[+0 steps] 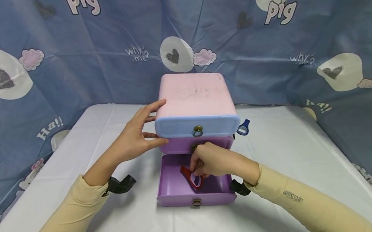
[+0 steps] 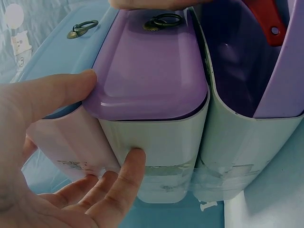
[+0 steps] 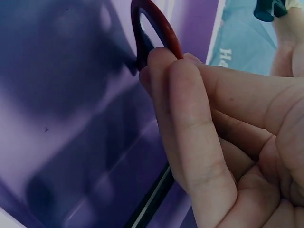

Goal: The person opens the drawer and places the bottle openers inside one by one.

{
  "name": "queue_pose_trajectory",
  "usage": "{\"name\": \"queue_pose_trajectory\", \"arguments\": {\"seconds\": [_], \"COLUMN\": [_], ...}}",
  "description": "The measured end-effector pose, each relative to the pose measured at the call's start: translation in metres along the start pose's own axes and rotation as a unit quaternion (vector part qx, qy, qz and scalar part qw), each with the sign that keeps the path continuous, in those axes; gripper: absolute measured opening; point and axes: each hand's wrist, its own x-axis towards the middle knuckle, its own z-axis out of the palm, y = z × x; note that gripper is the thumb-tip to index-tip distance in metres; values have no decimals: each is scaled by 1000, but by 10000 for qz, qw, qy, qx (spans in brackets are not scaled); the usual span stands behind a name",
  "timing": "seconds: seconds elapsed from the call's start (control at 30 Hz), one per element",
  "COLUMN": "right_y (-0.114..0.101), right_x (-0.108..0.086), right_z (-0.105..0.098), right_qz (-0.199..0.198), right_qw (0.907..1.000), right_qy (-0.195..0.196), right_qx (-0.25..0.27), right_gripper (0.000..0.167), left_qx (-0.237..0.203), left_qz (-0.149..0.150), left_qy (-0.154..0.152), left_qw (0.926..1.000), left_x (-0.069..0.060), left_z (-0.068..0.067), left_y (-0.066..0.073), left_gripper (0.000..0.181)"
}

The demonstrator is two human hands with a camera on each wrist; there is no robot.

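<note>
A small chest of stacked drawers with a pink top (image 1: 192, 91) stands on the table. My left hand (image 1: 135, 135) rests against its left side, fingers spread; the thumb touches the edge of the closed purple middle drawer (image 2: 147, 71). The bottom purple drawer (image 1: 179, 201) is pulled out. Inside it, my right hand (image 1: 213, 158) pinches the ring-shaped head of a red tool (image 3: 173, 35), which looks like a magnifying glass. Its handle (image 1: 185, 172) slants up to the left, with a small hole in the end visible in the left wrist view.
The top drawer's blue front (image 1: 175, 127) is closed. A similar blue tool with a ring head (image 1: 243, 127) lies right of the chest on the white tablecloth (image 1: 288, 146). A printed blue curtain (image 1: 113, 44) hangs behind. A dark narrow strip (image 3: 152, 199) shows below my right fingers.
</note>
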Motion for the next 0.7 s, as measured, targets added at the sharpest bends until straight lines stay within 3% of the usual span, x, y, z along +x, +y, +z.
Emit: {"name": "queue_pose_trajectory", "arguments": {"seconds": [0.2,0.47,0.7], "right_y": [-5,-12,-16], "right_x": [7,15,13], "right_z": [2,12,9], "right_qz": [141,-22,-172], "right_qw": [9998,9981,9977], "right_qy": [-152,-370,-481], "right_qx": [-47,-495,-438], "right_gripper": [6,14,21], "left_qx": [13,34,41], "left_qz": [33,9,13], "left_qy": [-33,-81,-49], "left_qw": [10000,10000,10000], "left_x": [0,-1,-1], "left_z": [0,0,-2], "left_y": [-1,-1,0], "left_gripper": [112,112,111]}}
